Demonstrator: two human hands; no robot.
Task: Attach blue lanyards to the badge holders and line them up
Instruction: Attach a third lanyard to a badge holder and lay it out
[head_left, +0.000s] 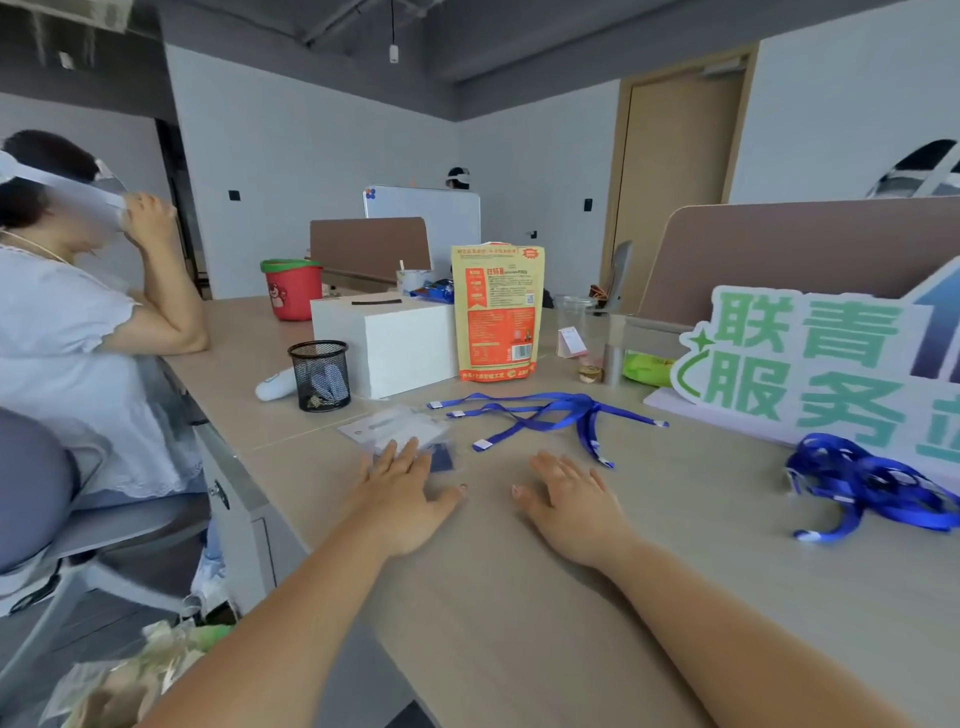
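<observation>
Left hand (402, 486) flat, right hand (571, 499) flat

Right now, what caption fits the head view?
Left hand and right hand lie flat on the table, near clear badge holders and loose blue lanyards.

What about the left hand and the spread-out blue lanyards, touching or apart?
Apart. The head view shows bare tabletop between the left hand and the nearest end of the lanyards.
</observation>
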